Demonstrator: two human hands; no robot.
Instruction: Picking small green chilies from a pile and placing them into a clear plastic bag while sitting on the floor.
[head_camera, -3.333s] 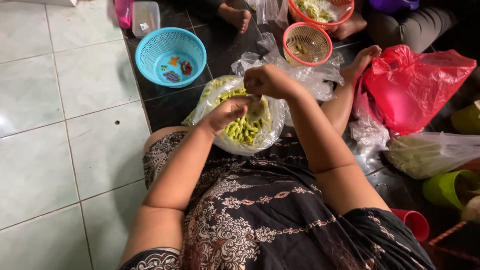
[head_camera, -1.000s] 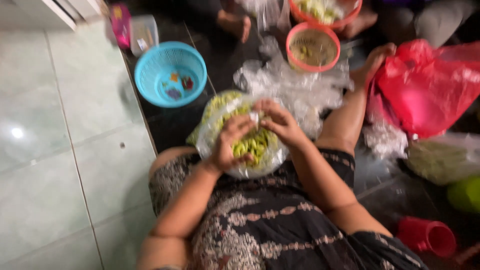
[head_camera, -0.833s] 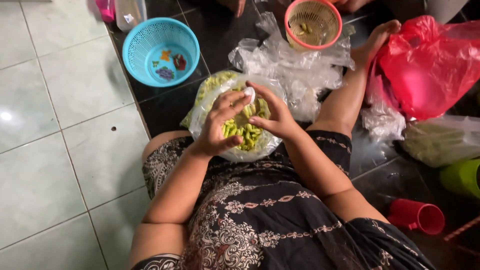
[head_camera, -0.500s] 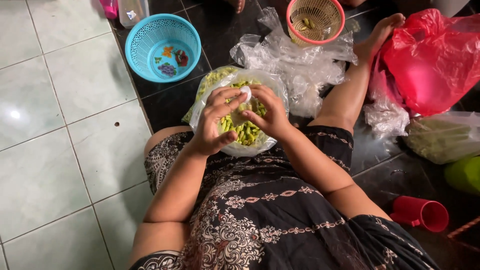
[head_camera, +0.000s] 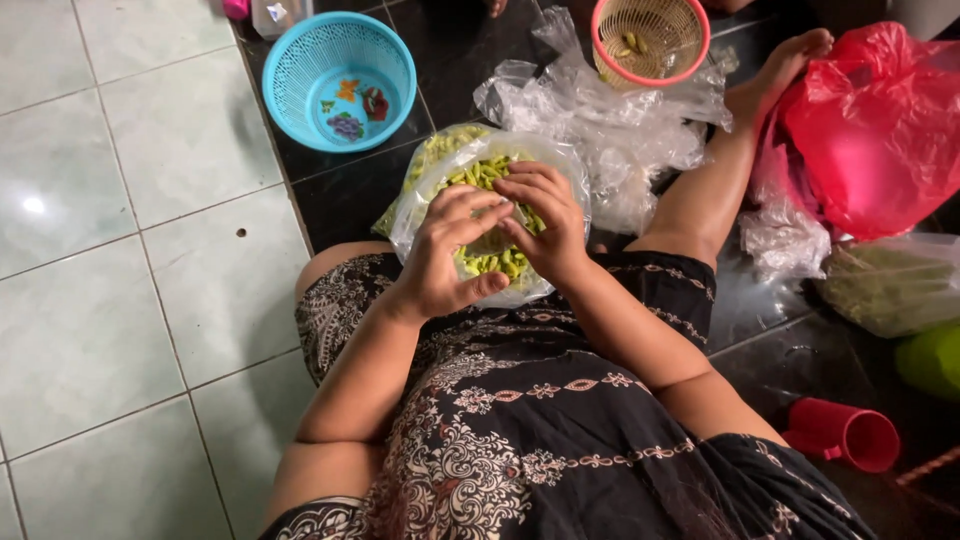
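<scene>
I sit on the floor with a clear plastic bag of green chillies (head_camera: 478, 176) resting against my lap. Both hands are in the bag's mouth. My left hand (head_camera: 450, 255) cups the near side of the bag, fingers spread over the chillies and thumb on the plastic. My right hand (head_camera: 542, 218) lies right beside it, fingers curled down among the chillies. What the fingertips pinch is hidden.
A blue plastic basket (head_camera: 340, 78) stands on the floor to the upper left. A pink-rimmed basket (head_camera: 648, 40) sits beyond crumpled clear plastic (head_camera: 600, 120). A red plastic bag (head_camera: 880, 130) lies right, a red cup (head_camera: 845, 435) lower right.
Both hands have come down into the bag's mouth; the small pale piece held at my fingertips half a second ago is no longer visible. The camera tilted slightly.
</scene>
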